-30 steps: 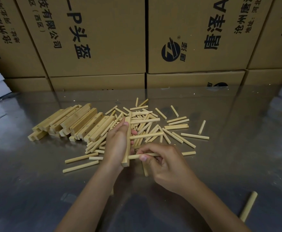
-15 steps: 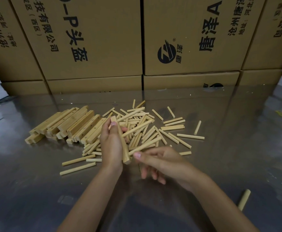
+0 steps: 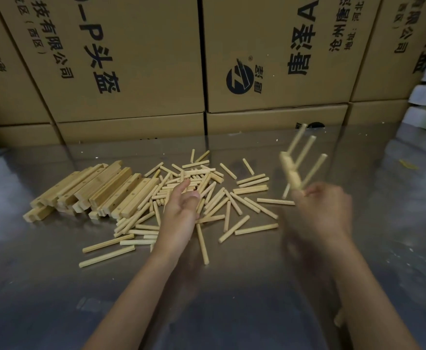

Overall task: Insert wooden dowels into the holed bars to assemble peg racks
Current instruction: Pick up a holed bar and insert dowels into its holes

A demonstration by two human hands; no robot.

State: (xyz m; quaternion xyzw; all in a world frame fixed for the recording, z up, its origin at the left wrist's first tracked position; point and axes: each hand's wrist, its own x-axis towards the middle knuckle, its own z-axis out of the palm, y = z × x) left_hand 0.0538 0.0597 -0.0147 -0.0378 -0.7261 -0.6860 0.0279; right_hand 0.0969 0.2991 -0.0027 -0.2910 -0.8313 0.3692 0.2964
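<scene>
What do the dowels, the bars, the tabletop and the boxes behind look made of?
Dowels: pale bare wood, matte, apparently unfinished.
Bars: the same light wood, square-cut, with drilled holes showing.
Tabletop: probably stainless steel or a similar metal, grey with blurry reflections.
Boxes: brown cardboard, printed in black.

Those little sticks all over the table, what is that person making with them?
The person is building peg racks. The right hand holds up a finished rack, a bar with three sticks poking out; it looks blurry. The left hand is open above the pile of loose sticks. A stack of bars with holes lies on the left of the table, not yet filled.
</scene>
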